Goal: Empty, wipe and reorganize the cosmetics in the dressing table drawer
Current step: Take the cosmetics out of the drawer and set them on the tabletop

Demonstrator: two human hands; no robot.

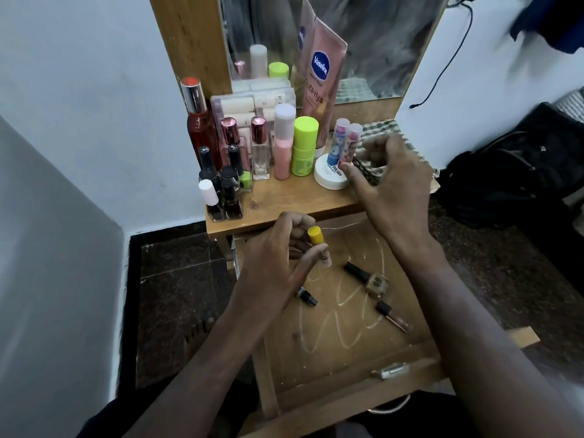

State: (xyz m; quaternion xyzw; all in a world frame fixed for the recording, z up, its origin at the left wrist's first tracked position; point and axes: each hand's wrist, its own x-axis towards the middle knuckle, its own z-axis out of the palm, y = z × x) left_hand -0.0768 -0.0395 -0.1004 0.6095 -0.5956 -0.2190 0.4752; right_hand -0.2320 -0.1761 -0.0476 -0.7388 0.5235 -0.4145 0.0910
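The wooden drawer (pixel 341 358) is pulled open below the dressing table top (pixel 284 197). My left hand (pixel 275 267) hovers over the drawer's far end and pinches a small yellow-capped tube (pixel 314 235). On the drawer bottom lie a gold nail polish bottle (pixel 376 282), a small black-capped bottle (pixel 307 296) and a lip gloss tube (pixel 392 315). My right hand (pixel 392 181) is over the table top, its fingers relaxed. Thumb and forefinger are right beside two lip balm sticks (pixel 344 143) standing on a white jar (pixel 330 178).
Several bottles, nail polishes (pixel 221 188) and a pink Vaseline tube (pixel 322 86) crowd the table top's left and back, below a mirror (pixel 379 42). A checked cloth (pixel 384 129) lies behind my right hand. A black bag (pixel 512 178) sits on the floor at right, a wall at left.
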